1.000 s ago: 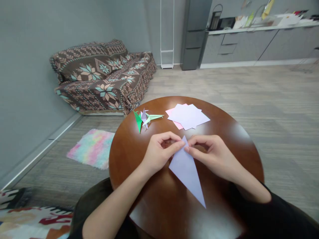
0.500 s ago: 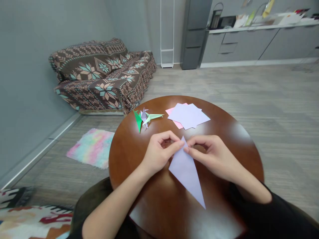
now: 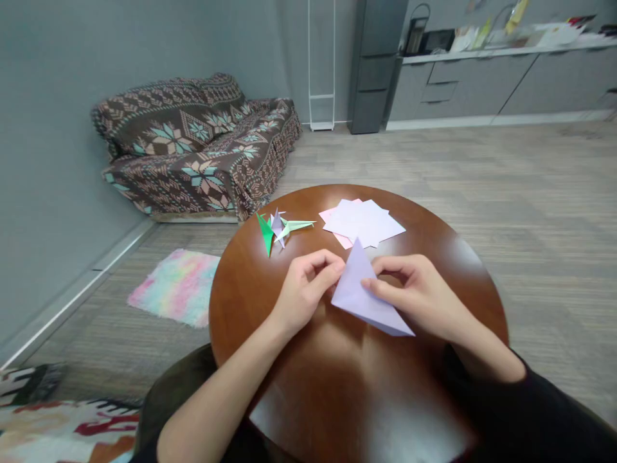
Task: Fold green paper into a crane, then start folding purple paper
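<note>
A folded sheet of light purple origami paper (image 3: 357, 289) is held tilted just above the table, one sharp corner pointing away from me and another towards the lower right. My right hand (image 3: 414, 289) pinches it at the right side, thumb on top and the fingers partly hidden behind. At its left edge, the thumb and index finger of my left hand (image 3: 311, 283) are closed together on the paper's margin. Beyond my left hand lie folded paper cranes: a green one (image 3: 267, 235), a purple one (image 3: 277, 226) and a pale green one (image 3: 294, 226).
A fanned stack of purple and pink paper sheets (image 3: 364, 222) rests on the far side of the round brown table (image 3: 308, 373). A fluffy pastel rug (image 3: 176, 286) is on the floor at left, near a sofa with a patterned cover (image 3: 202, 145).
The purple paper has turned and tilted up, its lower tip swinging to the right and its top corner rising. My right hand has shifted from the top corner to the paper's right side.
</note>
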Tool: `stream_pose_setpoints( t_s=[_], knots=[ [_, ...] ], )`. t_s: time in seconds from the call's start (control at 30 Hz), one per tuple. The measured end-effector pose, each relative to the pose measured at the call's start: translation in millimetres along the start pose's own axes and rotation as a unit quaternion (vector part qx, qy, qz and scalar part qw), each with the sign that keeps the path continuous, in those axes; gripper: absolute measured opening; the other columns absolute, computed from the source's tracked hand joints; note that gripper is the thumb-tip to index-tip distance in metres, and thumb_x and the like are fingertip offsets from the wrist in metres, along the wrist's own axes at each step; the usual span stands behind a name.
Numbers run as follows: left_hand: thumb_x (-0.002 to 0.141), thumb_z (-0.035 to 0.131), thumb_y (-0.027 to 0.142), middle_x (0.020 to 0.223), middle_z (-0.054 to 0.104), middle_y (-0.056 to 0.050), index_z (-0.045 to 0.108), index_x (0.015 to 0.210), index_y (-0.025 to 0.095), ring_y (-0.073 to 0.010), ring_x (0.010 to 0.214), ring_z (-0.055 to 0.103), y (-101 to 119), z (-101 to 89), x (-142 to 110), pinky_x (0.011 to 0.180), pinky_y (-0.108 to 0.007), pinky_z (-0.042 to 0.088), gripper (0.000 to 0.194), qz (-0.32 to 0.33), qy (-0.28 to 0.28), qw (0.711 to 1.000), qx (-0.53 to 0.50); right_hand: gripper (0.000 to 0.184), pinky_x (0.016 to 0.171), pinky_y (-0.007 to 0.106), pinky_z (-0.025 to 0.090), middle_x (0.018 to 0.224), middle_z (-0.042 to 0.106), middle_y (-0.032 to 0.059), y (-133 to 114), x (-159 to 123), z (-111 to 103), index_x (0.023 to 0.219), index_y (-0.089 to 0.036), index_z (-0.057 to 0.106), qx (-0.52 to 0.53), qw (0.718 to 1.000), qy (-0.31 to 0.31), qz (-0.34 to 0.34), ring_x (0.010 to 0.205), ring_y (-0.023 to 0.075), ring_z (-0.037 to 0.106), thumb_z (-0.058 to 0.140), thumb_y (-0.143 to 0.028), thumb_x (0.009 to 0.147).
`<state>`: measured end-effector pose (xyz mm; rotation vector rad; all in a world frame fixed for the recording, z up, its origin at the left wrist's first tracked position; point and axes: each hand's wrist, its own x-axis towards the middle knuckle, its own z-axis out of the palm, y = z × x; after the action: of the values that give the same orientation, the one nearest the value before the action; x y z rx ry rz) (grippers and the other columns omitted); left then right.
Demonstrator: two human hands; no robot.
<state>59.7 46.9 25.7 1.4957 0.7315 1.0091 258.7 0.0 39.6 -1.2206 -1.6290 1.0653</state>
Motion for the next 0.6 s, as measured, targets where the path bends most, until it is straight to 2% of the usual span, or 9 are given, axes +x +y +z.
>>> stream_pose_setpoints(
  t_s=[0.1,0.23,0.4,0.6],
  knots=[
    [0.086,0.071,0.038,0.070,0.060,-0.001,0.067,0.078,0.013,-0.0124,0.066,0.050,0.7,-0.6,-0.5,0.062,-0.025,0.037,0.027,-0.024,-0.035,0.999,0.017,0.015,0.060,0.024,0.041,0.073,0.069,-0.0016,3.5,0.7,-6.7,0.075,-0.018,0.071,0.000,0.997,0.075,-0.014,0.066,0.0138,0.058,0.070,-0.025,0.088],
    [0.081,0.074,0.033,0.071,0.060,0.000,0.065,0.076,0.014,-0.0132,0.066,0.051,-0.2,0.4,-0.6,0.063,-0.027,0.037,0.022,-0.035,-0.001,0.998,0.048,0.010,0.064,0.026,0.044,0.077,0.072,-0.0011,4.5,-0.5,-8.5,0.077,-0.020,0.072,-0.022,0.992,0.119,-0.043,0.071,0.0162,0.061,0.072,-0.023,0.087],
    [0.079,0.075,0.028,0.071,0.060,0.000,0.065,0.071,0.015,-0.0129,0.065,0.051,-1.2,0.2,-0.9,0.062,-0.027,0.036,0.018,-0.011,0.015,0.998,0.052,0.007,0.073,0.028,0.047,0.086,0.074,0.0011,7.4,-0.5,-4.1,0.084,-0.019,0.074,-0.015,0.994,0.085,-0.062,0.079,0.0187,0.063,0.070,-0.022,0.089],
    [0.076,0.078,0.021,0.072,0.059,-0.001,0.068,0.069,0.014,-0.0127,0.066,0.050,-2.5,3.2,-3.0,0.062,-0.027,0.036,0.014,0.024,0.002,0.999,0.047,0.009,0.060,0.025,0.042,0.075,0.067,-0.0004,6.2,2.6,2.8,0.075,-0.016,0.070,0.000,0.997,0.052,-0.052,0.067,0.0141,0.056,0.074,-0.021,0.082]
  ],
)
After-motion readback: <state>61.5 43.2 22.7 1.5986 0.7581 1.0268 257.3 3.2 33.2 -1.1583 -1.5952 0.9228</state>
